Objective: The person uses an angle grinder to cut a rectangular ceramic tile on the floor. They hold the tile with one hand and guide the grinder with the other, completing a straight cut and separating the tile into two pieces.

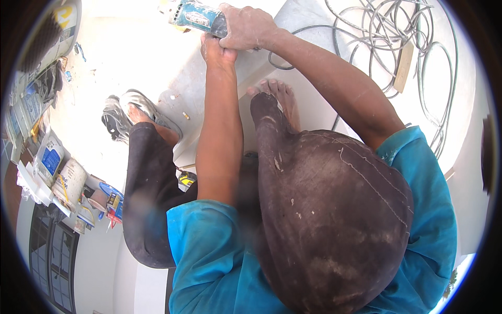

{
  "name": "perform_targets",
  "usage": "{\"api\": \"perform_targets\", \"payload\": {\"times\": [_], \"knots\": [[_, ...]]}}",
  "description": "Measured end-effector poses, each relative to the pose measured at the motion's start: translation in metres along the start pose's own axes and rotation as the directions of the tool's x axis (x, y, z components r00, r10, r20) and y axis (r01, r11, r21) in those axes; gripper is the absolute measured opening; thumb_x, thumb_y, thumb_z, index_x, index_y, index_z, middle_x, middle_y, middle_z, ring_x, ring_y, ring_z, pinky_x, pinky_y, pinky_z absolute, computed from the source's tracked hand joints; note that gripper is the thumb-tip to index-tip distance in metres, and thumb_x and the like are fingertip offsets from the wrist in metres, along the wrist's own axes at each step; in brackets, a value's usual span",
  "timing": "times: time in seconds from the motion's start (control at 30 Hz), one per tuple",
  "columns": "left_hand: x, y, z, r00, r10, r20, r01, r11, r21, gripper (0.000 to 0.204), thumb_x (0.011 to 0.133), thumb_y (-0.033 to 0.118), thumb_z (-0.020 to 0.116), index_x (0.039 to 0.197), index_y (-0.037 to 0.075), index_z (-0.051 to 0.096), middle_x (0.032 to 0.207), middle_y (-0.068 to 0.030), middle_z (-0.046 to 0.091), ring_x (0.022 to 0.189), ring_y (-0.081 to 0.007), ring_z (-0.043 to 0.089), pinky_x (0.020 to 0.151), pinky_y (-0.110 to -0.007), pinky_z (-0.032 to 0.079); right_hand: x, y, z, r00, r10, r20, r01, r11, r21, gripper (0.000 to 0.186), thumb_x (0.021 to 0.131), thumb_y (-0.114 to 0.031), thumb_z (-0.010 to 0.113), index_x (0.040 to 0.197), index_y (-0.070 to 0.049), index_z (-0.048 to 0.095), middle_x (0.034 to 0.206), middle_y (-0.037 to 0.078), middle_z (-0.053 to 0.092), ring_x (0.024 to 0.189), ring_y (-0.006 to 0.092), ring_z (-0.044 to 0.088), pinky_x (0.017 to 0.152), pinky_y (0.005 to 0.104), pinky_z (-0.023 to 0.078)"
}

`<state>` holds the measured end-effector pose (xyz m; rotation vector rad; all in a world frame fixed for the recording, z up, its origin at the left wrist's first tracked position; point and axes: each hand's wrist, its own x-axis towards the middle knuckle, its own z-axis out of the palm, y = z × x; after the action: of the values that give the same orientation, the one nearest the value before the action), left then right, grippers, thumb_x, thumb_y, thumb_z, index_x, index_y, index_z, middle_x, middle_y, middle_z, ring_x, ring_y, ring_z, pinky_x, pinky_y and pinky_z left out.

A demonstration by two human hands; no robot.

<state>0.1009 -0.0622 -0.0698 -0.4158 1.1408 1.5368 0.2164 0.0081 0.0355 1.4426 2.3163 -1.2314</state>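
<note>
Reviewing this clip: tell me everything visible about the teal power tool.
The power tool has a teal, plastic-looking casing with a pale label, a dark right end and a paler left end. It lies roughly crosswise, cropped by the picture's top edge. The right hand wraps its dark end; the left hand is right beneath, seemingly touching. Whether it is running is unclear.

The teal power tool [194,15] has a black rear end inside the right fingers [227,10]. Its body juts leftward past them.
</note>
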Motion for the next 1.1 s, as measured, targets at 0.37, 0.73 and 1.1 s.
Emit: {"api": "perform_targets", "payload": {"times": [0.37,0.73,1.1], "knots": [[-0.006,0.002,0.004,1.000,-0.013,-0.021,0.014,1.000,0.019,0.026,0.110,0.013,0.039,0.134,0.008,0.045,0.131,-0.0172,0.059,0.118,-0.0345,0.064,0.094,-0.057,0.061,-0.005,0.000,-0.004,0.999,0.009,0.042,-0.010,1.000,0.014,0.058,0.073,-0.031,0.073,0.123,-0.006,0.059,0.089,0.016,0.076,0.084,0.0304,0.077,0.076,0.0425,0.061],[0.000,0.004,0.000,0.998,-0.061,-0.016,0.061,0.998,-0.030,0.027,0.112,0.017,0.042,0.137,0.009,0.043,0.131,-0.0161,0.059,0.114,-0.0333,0.067,0.090,-0.057,0.063,-0.011,0.000,-0.007,0.998,0.031,0.061,-0.034,0.998,0.043,0.057,0.074,-0.030,0.074,0.123,-0.007,0.059,0.087,0.015,0.076,0.083,0.0291,0.077,0.076,0.0415,0.061],[-0.007,0.003,0.009,1.000,-0.029,-0.006,0.029,1.000,-0.007,0.032,0.110,0.015,0.047,0.141,0.008,0.042,0.133,-0.0177,0.059,0.116,-0.0347,0.067,0.091,-0.058,0.064,-0.013,0.002,-0.009,0.994,0.037,0.101,-0.038,0.999,0.008,0.050,0.075,-0.032,0.071,0.117,-0.006,0.065,0.092,0.019,0.076,0.089,0.0338,0.076,0.079,0.0447,0.061]]}}
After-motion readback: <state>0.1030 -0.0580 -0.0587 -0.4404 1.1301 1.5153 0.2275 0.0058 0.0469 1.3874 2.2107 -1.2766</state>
